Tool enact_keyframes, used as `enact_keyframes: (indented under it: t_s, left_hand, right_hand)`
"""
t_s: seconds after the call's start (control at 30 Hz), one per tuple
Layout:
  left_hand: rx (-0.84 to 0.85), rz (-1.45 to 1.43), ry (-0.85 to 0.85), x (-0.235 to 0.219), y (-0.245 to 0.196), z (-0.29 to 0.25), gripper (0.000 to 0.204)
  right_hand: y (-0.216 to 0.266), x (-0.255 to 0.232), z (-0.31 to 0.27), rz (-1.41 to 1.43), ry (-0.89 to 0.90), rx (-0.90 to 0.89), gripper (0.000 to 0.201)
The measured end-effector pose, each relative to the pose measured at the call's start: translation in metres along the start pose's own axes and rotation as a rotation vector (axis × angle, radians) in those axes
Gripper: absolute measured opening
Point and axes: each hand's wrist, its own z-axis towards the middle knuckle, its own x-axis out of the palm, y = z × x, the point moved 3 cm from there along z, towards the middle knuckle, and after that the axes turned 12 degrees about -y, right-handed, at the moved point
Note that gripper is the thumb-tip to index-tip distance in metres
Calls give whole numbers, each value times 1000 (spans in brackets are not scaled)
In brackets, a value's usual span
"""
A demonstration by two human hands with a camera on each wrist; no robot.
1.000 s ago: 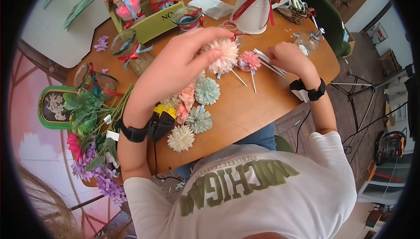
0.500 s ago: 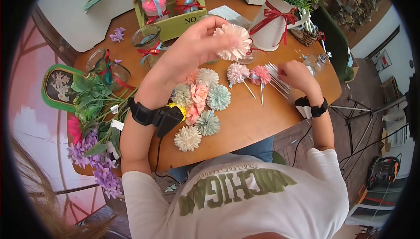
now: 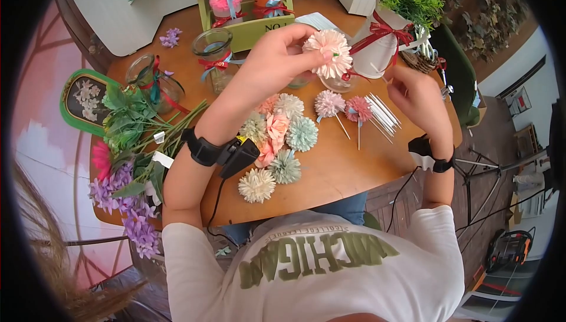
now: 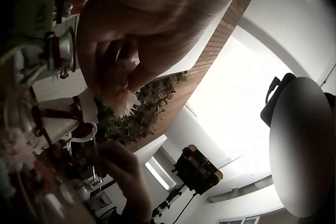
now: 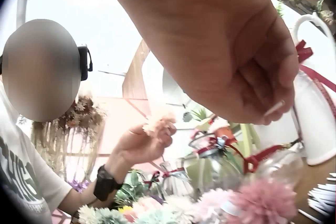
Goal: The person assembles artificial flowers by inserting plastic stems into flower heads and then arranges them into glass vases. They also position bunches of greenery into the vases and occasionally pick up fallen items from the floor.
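Observation:
A pale pink flower head (image 3: pixel 328 54) is pinched between thumb and fingers of the left hand (image 3: pixel 275 56), its green centre facing the right hand. The right hand (image 3: pixel 417 95) pinches a thin white stick (image 5: pixel 275 108) whose end shows past the fingertips; a short gap parts it from the flower. Below on the table lie a pale pink flower (image 3: pixel 329 104) and a darker pink one (image 3: pixel 358 109), both on white sticks with blue ribbon. A bundle of white sticks (image 3: pixel 383 117) lies beside them.
Loose flower heads (image 3: pixel 277 126) are grouped below the left forearm. Glass jars (image 3: pixel 213 51), a green box with dolls (image 3: pixel 243 36) and a white pitcher (image 3: pixel 374 45) stand behind. Long-stemmed flowers (image 3: pixel 127 174) lie at the left.
The right hand has lifted off the stick bundle with a stick in its fingers. The left hand has raised the pale flower and turned its green centre into view.

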Motion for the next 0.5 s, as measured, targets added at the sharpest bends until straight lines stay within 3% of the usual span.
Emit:
enact_keyframes:
  t_s: [0.07,0.17,0.23,0.4,0.5]
  left_hand:
    - [20,17,-26,1,0,0,31]
    - [167,37,-154,3,-1,0,26]
    - [331,128,-228,2,-6,-1,27]
    - [285,263,-254,6,-17,-10,26]
    - [357,326,-282,7,-18,-11,23]
  right_hand:
    - [28,-17,9,62,-81,-37,13]
    - [68,-39,19,134,-194,-74,13]
    - [86,-45,22,207,-290,-190,13]
    - [87,-29,21,219,-374,-260,13]
    - [81,-25,21,230,-373,-218,13]
